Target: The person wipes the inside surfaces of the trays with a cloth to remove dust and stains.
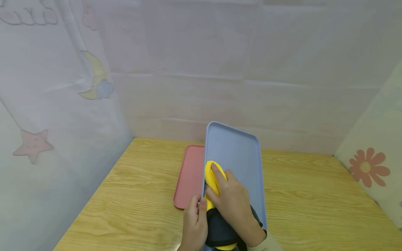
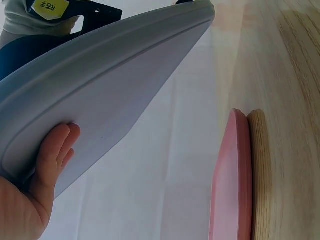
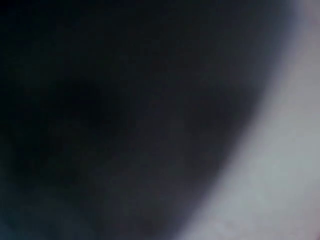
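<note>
Left hand [image 1: 194,223] has fingers clamped on blue tray [image 1: 240,157], tilted up over desk [image 1: 135,205]; right hand [image 1: 233,198], visible fingers spread, presses yellow-black cloth [image 1: 218,226] against it, so firm bracing, even wiping pressure should work best.

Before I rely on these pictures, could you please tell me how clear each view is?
Head view: soft light, blue tray and yellow cloth readable, a small glint near the bottom edge; left wrist view: left hand clear, blue tray's underside shaded; right wrist view: badly blurred, mostly dark, nothing identifiable.
</note>
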### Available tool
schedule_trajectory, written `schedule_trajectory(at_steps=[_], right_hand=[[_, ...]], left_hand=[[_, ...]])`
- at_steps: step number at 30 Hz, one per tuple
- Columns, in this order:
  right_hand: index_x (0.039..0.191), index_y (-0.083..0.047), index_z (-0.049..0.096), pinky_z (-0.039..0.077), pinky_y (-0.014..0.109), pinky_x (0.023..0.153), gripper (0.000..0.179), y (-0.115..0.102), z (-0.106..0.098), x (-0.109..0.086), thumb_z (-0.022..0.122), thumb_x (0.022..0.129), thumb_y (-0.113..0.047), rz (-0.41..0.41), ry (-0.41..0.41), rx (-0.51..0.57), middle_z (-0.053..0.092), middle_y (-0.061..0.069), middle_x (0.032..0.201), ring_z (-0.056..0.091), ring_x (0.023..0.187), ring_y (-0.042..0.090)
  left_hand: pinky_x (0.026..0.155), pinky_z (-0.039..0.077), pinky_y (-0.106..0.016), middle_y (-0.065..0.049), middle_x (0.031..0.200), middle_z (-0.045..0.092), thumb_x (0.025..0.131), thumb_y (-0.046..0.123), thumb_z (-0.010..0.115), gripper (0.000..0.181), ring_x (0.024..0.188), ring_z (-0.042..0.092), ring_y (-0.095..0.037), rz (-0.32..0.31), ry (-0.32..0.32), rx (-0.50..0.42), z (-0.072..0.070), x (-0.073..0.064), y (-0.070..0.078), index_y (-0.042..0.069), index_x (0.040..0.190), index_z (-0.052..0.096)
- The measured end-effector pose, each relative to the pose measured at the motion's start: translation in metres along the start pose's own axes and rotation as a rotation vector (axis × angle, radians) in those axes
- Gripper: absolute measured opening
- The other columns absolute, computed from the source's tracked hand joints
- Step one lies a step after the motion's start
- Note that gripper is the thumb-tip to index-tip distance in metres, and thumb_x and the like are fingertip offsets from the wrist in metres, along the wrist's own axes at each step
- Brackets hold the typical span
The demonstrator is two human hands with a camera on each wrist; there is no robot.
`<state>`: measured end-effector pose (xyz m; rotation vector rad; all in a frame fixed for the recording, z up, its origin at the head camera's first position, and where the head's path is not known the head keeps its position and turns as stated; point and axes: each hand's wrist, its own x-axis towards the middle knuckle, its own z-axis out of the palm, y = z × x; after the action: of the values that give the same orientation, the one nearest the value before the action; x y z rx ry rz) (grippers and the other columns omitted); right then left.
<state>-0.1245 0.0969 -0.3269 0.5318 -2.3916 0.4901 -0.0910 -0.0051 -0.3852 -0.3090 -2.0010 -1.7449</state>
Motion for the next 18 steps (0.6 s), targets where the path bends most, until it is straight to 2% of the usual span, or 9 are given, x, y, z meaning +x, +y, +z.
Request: schedule_trajectory(at_steps=[4, 10, 18], right_hand=[[0.114, -0.005, 0.058, 0.023, 0.016, 0.035, 0.050, 0.001, 0.000, -0.001, 0.072, 0.068, -0.020, -0.011, -0.001, -0.010, 0.045, 0.006, 0.070, 0.024, 0.041, 0.006], [0.113, -0.009, 0.060, 0.022, 0.016, 0.035, 0.049, 0.006, -0.001, -0.002, 0.073, 0.067, -0.021, -0.025, -0.012, -0.039, 0.047, 0.007, 0.073, 0.022, 0.040, 0.006], [0.113, -0.010, 0.061, 0.025, 0.019, 0.036, 0.049, 0.016, -0.003, -0.005, 0.073, 0.067, -0.021, -0.008, -0.034, -0.049, 0.049, 0.008, 0.075, 0.025, 0.042, 0.007]], left_hand=[[0.039, 0.023, -0.015, 0.010, 0.055, 0.029, 0.094, 0.002, 0.040, 0.013, 0.045, 0.025, 0.002, -0.011, -0.003, -0.039, 0.000, 0.000, -0.001, 0.003, 0.086, 0.050], [0.039, 0.024, -0.015, 0.011, 0.056, 0.031, 0.094, 0.003, 0.040, 0.013, 0.046, 0.026, 0.002, -0.025, -0.003, -0.033, -0.001, -0.001, 0.000, 0.000, 0.088, 0.051], [0.040, 0.027, -0.015, 0.010, 0.057, 0.034, 0.093, 0.000, 0.041, 0.012, 0.047, 0.030, 0.002, 0.004, 0.026, -0.036, -0.003, 0.000, 0.003, 0.000, 0.087, 0.052]])
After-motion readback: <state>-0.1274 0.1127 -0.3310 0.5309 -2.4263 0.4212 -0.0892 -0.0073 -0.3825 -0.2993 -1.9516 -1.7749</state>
